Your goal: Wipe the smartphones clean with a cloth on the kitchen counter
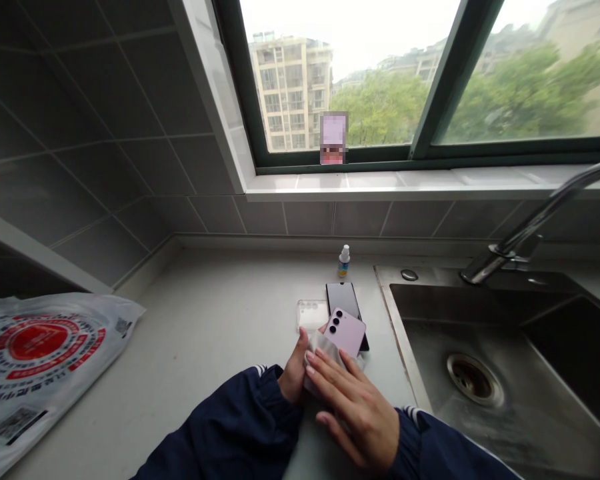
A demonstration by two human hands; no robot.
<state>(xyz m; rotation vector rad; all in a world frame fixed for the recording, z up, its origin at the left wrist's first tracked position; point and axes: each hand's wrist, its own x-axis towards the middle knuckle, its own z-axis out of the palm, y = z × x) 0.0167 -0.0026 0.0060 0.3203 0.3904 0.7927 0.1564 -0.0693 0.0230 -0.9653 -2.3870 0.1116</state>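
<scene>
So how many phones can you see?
2. A lilac phone sits in a cloth between the left hand and right hand. A dark phone lies face up on the counter just behind it.

**Kitchen counter and sink under the window, on my feed**

On my screen, a white plastic bag [35, 360] with a red circular print and QR codes lies at the left of the pale countertop [205, 320]. A small spray bottle [343, 261] stands upright toward the back, near the wall. To the right I see a stainless steel sink [460, 360] with a round drain [474, 380], and a curved chrome faucet [545, 220] rising behind it. Grey tiled wall [105, 133] runs along the left and back, below a green-framed window [380, 80] showing an apartment block [290, 87] and leafy trees [380, 110].
</scene>
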